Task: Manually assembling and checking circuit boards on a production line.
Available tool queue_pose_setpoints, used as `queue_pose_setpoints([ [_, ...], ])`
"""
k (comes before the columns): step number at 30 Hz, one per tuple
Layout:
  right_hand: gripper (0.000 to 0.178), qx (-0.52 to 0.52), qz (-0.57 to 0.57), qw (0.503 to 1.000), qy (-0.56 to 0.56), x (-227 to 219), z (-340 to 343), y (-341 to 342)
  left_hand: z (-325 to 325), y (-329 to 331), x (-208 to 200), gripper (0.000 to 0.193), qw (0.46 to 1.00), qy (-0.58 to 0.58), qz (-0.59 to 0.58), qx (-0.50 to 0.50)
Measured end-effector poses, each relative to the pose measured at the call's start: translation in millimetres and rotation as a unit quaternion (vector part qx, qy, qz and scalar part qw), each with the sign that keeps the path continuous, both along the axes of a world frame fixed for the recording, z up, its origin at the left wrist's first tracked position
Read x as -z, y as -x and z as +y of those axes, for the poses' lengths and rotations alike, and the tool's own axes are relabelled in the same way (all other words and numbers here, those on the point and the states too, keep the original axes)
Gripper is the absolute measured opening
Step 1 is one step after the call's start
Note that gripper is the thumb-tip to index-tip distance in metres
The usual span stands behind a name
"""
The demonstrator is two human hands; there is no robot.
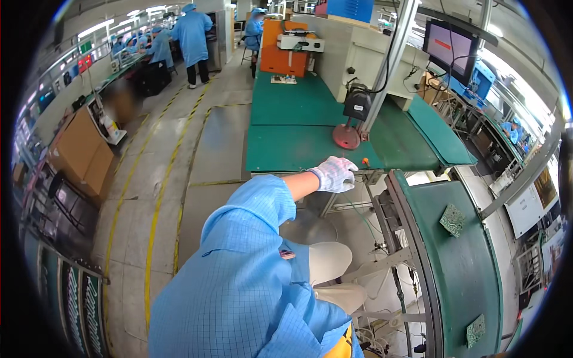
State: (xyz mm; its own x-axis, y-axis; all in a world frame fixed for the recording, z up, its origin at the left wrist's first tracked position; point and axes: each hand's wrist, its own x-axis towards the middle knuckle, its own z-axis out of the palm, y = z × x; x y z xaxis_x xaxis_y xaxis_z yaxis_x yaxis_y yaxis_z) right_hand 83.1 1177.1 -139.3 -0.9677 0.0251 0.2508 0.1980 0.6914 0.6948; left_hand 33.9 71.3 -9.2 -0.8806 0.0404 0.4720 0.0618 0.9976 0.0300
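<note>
Head view: the left hand, in a pale glove, is nearest the small red-orange knob at the edge of the green table. The hand looks loosely curled; I cannot tell if it holds anything. The knob's direction is too small to read. Beyond, the black device stands over 1 round red base, long axis near upright.

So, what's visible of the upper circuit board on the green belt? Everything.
The upper circuit board is green, roughly rectangular, its face speckled with pale parts too small to identify. It lies flat and askew on the green belt, nearer the belt's right edge. Nothing else touches it; the gloved left hand is clear.
</note>
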Motion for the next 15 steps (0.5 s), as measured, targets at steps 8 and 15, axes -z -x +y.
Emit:
queue_pose_setpoints([
  [8,0.026,-0.257,-0.187,0.942,0.105,-92.2,-231.4,101.9,-18.5,-4.1,1.7,0.02,0.99,-0.141,0.006,0.011],
  [15,0.038,-0.196,-0.276,0.895,0.289,-140.2,-471.9,105.5,-97.9,-0.6,-52.4,0.042,0.972,-0.161,-0.046,-0.163],
])
